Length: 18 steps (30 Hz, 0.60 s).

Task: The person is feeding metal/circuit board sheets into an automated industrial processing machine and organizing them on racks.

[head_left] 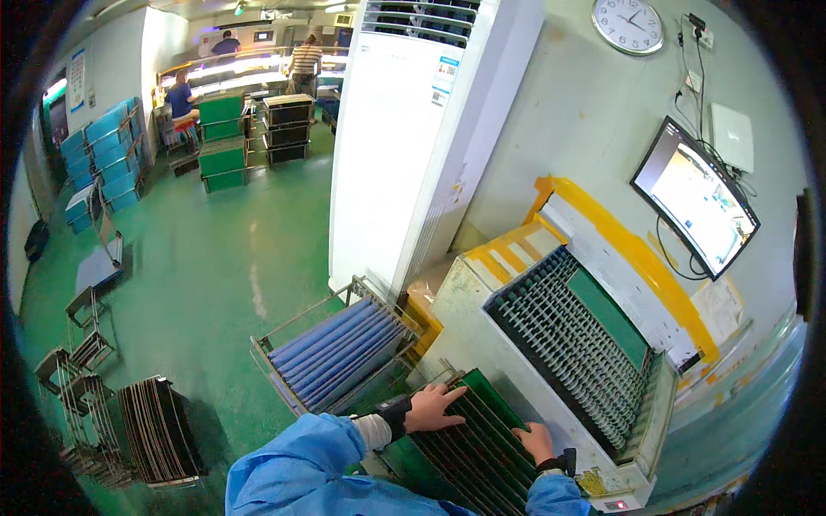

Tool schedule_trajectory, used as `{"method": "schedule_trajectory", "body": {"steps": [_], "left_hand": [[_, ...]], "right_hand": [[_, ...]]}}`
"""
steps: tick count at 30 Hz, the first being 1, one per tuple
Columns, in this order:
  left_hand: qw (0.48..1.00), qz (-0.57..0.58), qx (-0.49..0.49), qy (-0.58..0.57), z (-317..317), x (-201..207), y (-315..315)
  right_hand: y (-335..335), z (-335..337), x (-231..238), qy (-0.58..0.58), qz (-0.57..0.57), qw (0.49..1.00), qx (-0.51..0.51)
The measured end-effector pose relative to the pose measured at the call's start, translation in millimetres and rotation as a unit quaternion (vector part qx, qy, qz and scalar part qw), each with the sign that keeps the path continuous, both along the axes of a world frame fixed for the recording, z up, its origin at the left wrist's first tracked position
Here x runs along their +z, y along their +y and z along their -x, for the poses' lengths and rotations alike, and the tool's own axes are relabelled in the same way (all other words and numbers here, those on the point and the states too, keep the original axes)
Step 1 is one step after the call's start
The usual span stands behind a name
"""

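Below the roller machine stands a rack of upright dark panels (469, 451), with a green panel (489, 394) at its far right side. My left hand (434, 408) lies over the top edges of these panels, fingers spread and holding nothing. Close to the machine, my right hand (539, 443) has its fingers curled at the edge of the green panel; its fingertips are partly hidden. Another green panel (607, 314) lies on the rollers (568, 353) of the machine. Both my arms wear blue sleeves, with dark bands at the wrists.
Left of my hands stands a wire rack of blue panels (340, 353). A tall white air conditioner (387, 155) rises behind it. More racks of dark panels (159, 430) stand on the green floor. A monitor (697, 198) hangs on the right wall. Several people work far back.
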<state>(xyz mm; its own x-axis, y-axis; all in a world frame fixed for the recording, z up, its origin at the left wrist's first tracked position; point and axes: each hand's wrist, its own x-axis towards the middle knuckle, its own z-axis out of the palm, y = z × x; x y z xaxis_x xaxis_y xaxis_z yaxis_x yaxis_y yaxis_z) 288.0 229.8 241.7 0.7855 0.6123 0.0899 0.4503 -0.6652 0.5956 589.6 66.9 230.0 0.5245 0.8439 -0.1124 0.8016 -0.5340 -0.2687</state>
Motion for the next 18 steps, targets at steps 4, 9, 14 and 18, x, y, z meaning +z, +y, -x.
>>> {"method": "schedule_trajectory", "body": {"steps": [4,9,14,18], "left_hand": [[1.000,-0.019,0.009,-0.009,-5,-8,3],[1.000,-0.008,0.017,-0.017,-2,-3,1],[1.000,0.004,0.012,-0.021,1,3,-1],[1.000,-0.006,0.002,-0.023,0,3,2]], "right_hand": [[1,-4,-9,-0.029,-0.018,0.999,0.021],[2,0,3,-0.047,0.012,0.998,0.031],[-1,13,57,-0.079,-0.008,0.996,0.045],[-11,9,121,-0.136,-0.082,0.986,0.046]]}}
